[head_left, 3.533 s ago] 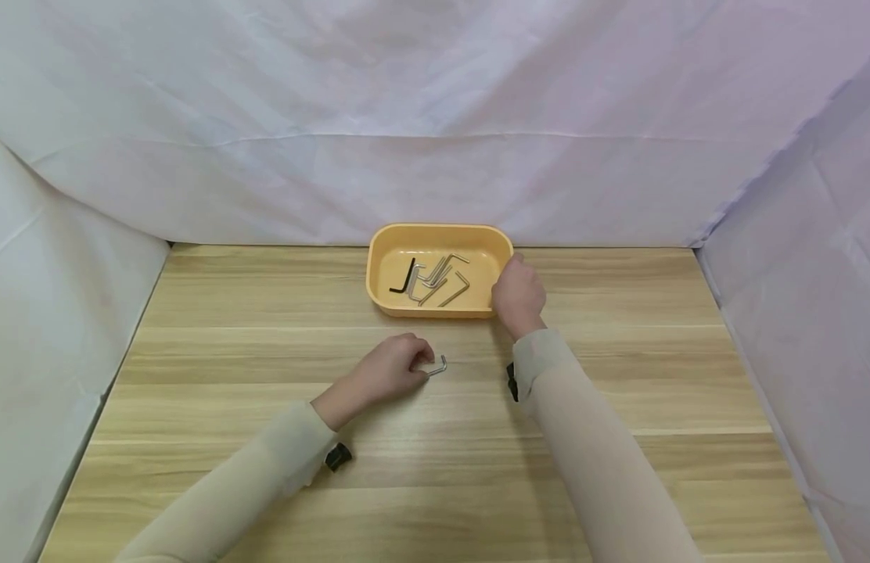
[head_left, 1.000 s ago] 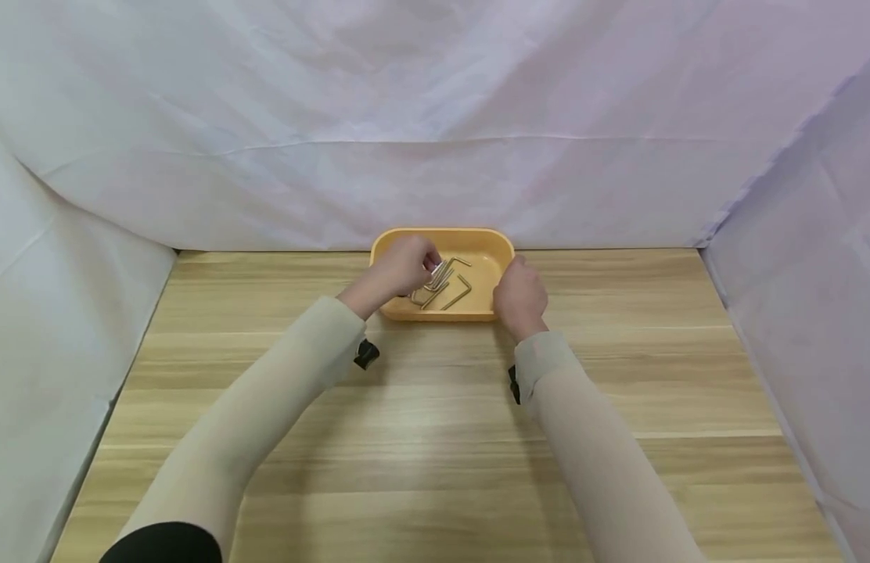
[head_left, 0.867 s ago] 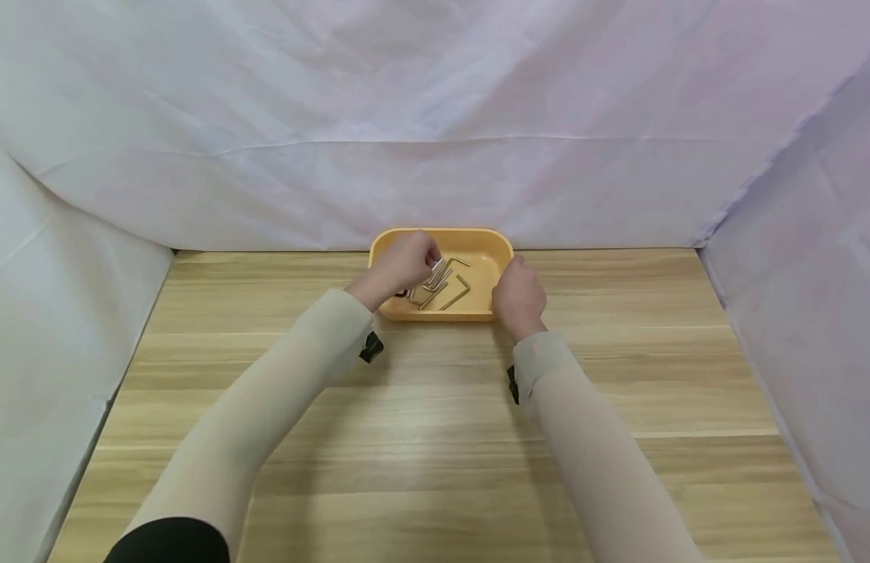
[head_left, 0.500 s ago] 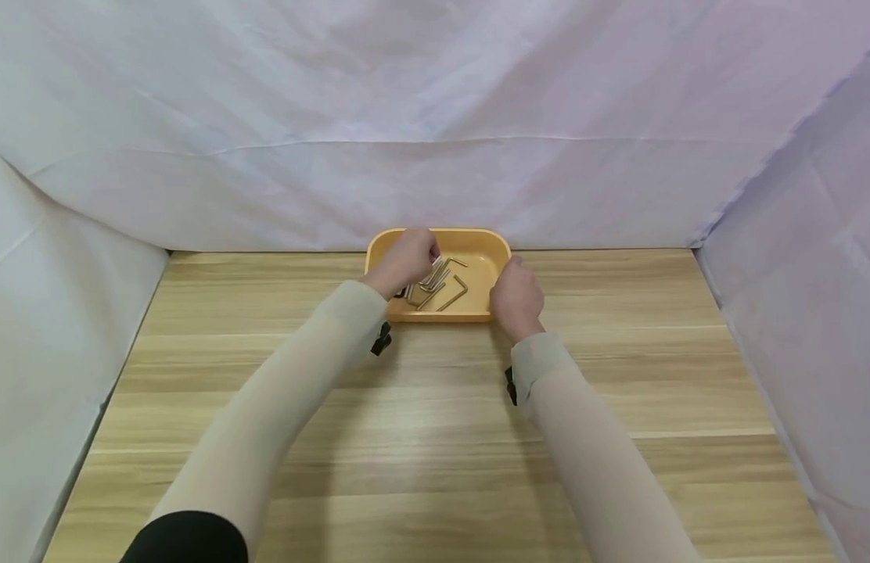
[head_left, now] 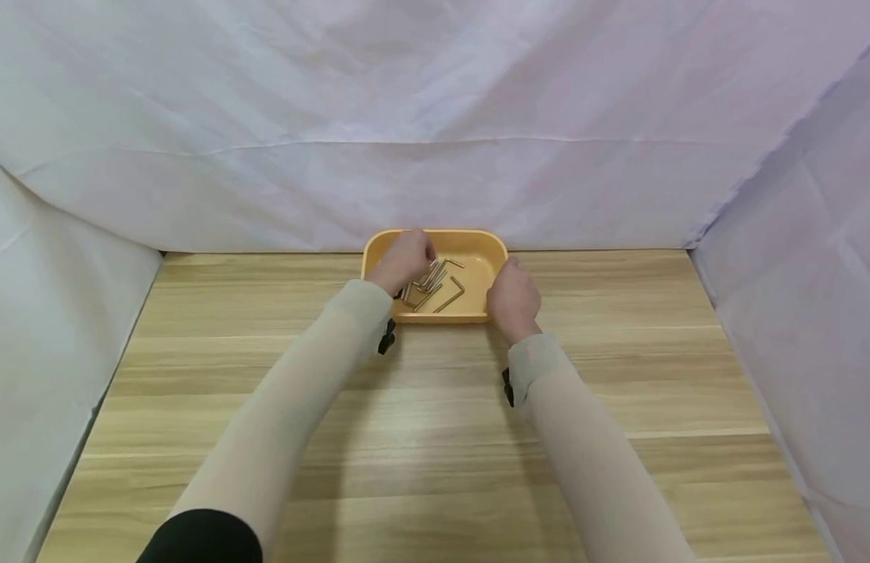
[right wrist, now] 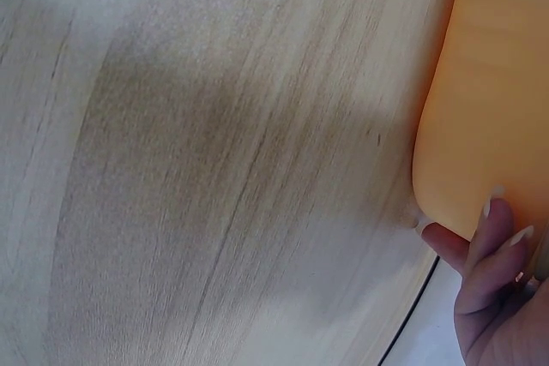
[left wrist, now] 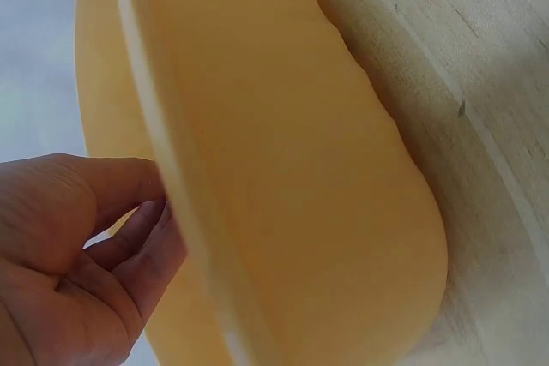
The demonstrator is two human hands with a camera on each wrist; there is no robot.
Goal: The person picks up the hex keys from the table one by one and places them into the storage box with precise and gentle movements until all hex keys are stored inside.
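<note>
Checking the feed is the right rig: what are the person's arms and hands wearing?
Both arms wear snug beige sleeves to the wrist; a black layer shows near the left elbow. The left hand and right hand are bare, without gloves. A small black wrist-camera mount sits under each cuff.

A wooden table (head_left: 435,438) stands enclosed by white cloth (head_left: 435,117).

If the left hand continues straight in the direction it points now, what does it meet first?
Probably the metal hex keys lying in the yellow tray; the left hand is over them, though its height is unclear.
</note>
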